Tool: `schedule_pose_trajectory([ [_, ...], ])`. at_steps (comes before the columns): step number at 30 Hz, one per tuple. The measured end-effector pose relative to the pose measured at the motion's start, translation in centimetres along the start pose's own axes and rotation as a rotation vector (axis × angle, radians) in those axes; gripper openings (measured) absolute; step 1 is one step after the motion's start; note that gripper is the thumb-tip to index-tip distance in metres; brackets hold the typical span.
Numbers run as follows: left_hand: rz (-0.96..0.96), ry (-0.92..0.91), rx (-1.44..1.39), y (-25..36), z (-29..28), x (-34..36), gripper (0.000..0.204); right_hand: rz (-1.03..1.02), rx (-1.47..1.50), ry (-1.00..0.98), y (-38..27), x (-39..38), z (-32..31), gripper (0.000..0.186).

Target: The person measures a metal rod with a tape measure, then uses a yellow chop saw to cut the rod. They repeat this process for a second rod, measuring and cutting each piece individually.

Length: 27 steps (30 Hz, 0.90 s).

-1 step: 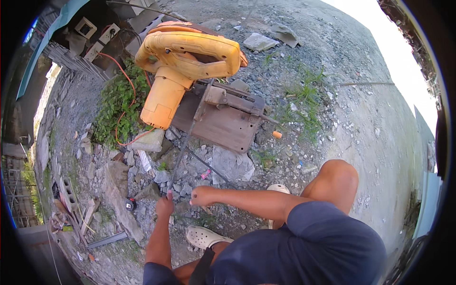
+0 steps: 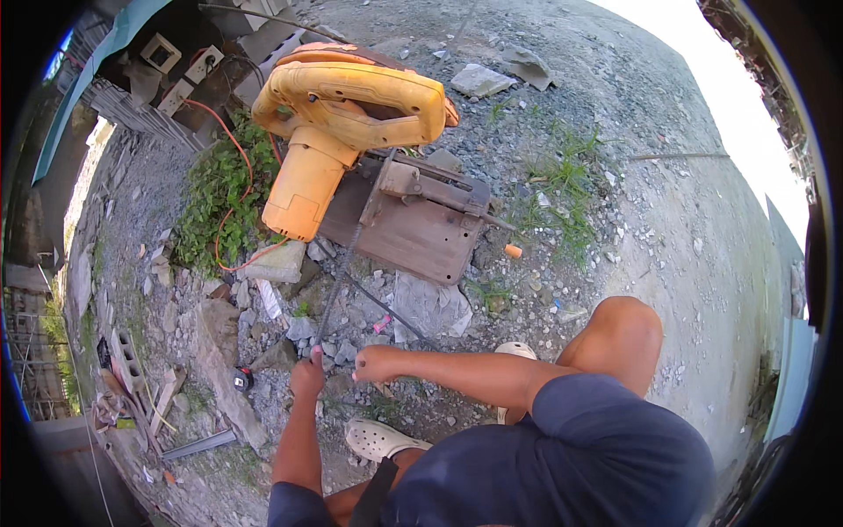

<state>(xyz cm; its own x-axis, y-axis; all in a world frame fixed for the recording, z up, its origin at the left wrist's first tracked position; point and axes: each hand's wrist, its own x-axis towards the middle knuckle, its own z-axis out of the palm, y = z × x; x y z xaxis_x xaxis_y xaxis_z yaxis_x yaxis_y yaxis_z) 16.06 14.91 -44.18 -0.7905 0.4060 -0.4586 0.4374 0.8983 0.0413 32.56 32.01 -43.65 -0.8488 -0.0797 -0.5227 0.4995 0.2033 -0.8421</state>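
My left hand (image 2: 306, 376) is closed round the near end of a ribbed steel bar (image 2: 334, 294), thumb stretched along it. From there the bar slants forward to a yellow cut-off saw (image 2: 303, 180), whose brown metal base (image 2: 413, 233) sits on the rubble. The saw's motor and handle hide part of the base and the bar's far end. Just right of the left hand, my right hand (image 2: 378, 363) is curled shut above the stones; whatever it holds, if anything, is hidden. A second thin bar (image 2: 382, 307) lies across the stones beyond it.
An orange cord (image 2: 248, 167) runs from a power strip (image 2: 176, 97) past green weeds (image 2: 206, 211) to the saw. Left of my hands are a tape measure (image 2: 243, 379), a large stone slab (image 2: 219, 360) and a metal channel (image 2: 199, 443). A pink object (image 2: 382, 323) lies among stones.
My left hand has shifted very slightly forward with the ribbed bar. The saw and my right hand look the same.
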Motion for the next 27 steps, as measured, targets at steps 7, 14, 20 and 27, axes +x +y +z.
schedule_pose_trajectory([
  [7,0.186,-0.008,-0.355,-3.2,2.0,1.2,0.072,0.026,-0.081,-0.031,-0.5,-1.7,-1.2,0.039],
  [14,-0.065,-0.210,-0.233,-17.5,4.9,-3.7,0.071,-0.022,-0.103,0.002,0.6,-0.6,0.5,0.040],
  [20,-0.096,-0.177,-0.221,-14.4,3.5,-5.0,0.069,-0.039,-0.087,-0.033,0.0,-1.8,0.7,0.042],
  [27,-0.122,-0.175,-0.218,-18.0,6.1,-3.6,0.074,-0.073,-0.145,-0.050,1.4,-1.1,1.7,0.041],
])
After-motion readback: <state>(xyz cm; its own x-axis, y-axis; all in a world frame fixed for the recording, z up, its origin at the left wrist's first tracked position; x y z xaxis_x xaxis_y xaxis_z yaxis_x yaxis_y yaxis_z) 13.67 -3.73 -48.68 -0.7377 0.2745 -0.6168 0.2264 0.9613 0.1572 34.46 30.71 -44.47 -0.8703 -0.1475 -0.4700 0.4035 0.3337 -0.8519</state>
